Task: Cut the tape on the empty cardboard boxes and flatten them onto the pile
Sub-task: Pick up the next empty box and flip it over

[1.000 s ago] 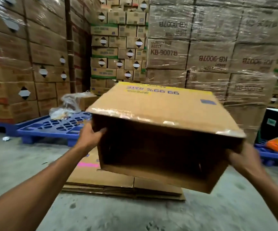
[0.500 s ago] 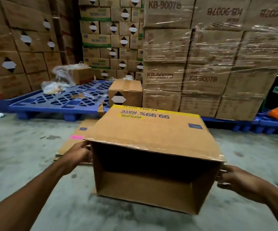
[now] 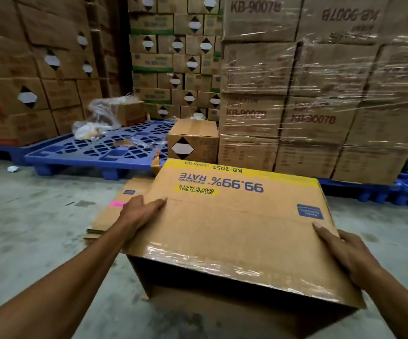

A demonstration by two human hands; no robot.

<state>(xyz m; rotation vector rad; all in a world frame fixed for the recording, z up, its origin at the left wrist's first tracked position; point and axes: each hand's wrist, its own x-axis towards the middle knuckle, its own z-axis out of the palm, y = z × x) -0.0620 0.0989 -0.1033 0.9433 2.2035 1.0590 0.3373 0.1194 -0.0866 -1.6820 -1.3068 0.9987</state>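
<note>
An empty cardboard box with a yellow stripe and "99.99% RATE" print lies low over the concrete floor, its open end facing me and partly squashed. Clear tape runs along its near top edge. My left hand rests flat on the box's upper left side, fingers spread on the panel. My right hand grips the right edge, thumb on top. Behind the box on the left lies the pile of flattened cardboard, marked with a pink label and partly hidden by the box.
A blue plastic pallet stands behind the pile with loose plastic wrap and a small sealed carton. Shrink-wrapped stacked cartons fill the right and back. More stacked cartons line the left.
The box has come down from chest height toward the floor and is collapsing. Both hands moved from its side walls onto its top panel and edges.
</note>
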